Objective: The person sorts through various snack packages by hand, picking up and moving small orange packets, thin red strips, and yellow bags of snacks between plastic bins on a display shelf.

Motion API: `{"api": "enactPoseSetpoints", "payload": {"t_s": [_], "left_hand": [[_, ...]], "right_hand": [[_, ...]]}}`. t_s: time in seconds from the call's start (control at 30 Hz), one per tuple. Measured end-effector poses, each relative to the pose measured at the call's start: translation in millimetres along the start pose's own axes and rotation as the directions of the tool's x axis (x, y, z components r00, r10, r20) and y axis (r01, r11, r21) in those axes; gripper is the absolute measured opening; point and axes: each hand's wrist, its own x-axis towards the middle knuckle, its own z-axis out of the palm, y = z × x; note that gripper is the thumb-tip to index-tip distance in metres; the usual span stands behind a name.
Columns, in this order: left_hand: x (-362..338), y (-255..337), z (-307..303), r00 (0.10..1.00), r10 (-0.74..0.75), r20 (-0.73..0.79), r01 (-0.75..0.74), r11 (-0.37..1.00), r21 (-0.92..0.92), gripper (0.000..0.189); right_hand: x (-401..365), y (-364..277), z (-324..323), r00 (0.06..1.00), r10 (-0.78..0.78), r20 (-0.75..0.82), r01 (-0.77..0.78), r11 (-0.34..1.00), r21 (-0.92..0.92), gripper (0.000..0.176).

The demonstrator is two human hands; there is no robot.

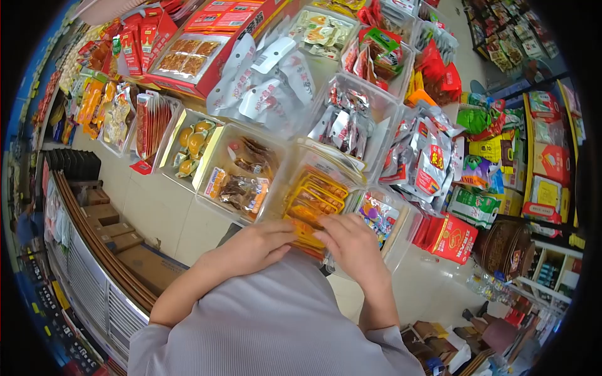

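Note:
Yellow-orange packets [318, 193] stand in a row in a clear plastic bin in front of me. My left hand [262, 244] is at the near left side of this bin, its fingers bent over the nearest packets. From the right, my right hand [352, 243] reaches onto the same packets with its fingers curled. Whether either hand grips a packet cannot be made out. Left of them is a clear bin [281, 164] with brown packaged snacks [241, 191]. A bin of small colourful packets [376, 213] lies beside my right hand.
Bins of silver packets [348, 119] and white pouches [276, 88] stand farther back. A red display box [241, 37] is at the upper left. Red bags [450, 238] hang at the right. Cardboard boxes [147, 263] lie low on the left, beside a metal rack [113, 307].

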Motion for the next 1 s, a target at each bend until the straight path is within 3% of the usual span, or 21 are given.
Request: {"api": "enactPoseSetpoints", "payload": {"t_s": [0.17, 0.37, 0.47, 0.77, 0.87, 1.0], "left_hand": [[-5.0, 0.9, -0.2, 1.000, -0.010, 0.027, 0.013, 0.995, -0.103, 0.029], [-5.7, 1.9, -4.0, 0.985, -0.129, -0.114, 0.123, 0.991, -0.055, 0.053], [-6.2, -0.9, -3.4, 0.986, -0.135, -0.094, 0.132, 0.991, -0.039, 0.061], [-2.6, -11.1, 1.4, 0.976, -0.211, -0.058, 0.199, 0.966, -0.167, 0.055], [0.2, -12.1, 0.9, 0.966, -0.247, -0.074, 0.213, 0.927, -0.310, 0.048], [1.3, -18.9, 3.5, 0.976, -0.181, -0.119, 0.145, 0.955, -0.258, 0.044]], "right_hand": [[-2.6, -10.8, 3.3, 0.949, -0.063, 0.309, 0.035, 0.995, 0.096, 0.032], [4.2, -8.1, 5.9, 0.992, -0.031, 0.121, 0.038, 0.998, -0.054, 0.028], [6.5, -7.6, 9.9, 0.999, -0.025, 0.040, 0.029, 0.993, -0.113, 0.026], [-0.2, -21.7, 1.4, 0.999, -0.029, 0.035, 0.031, 0.999, -0.045, 0.028], [-7.0, -30.2, -0.7, 0.999, -0.021, 0.032, 0.024, 0.995, -0.093, 0.028], [-23.9, -38.7, 14.9, 0.998, -0.042, 0.042, 0.049, 0.986, -0.161, 0.029]]}}
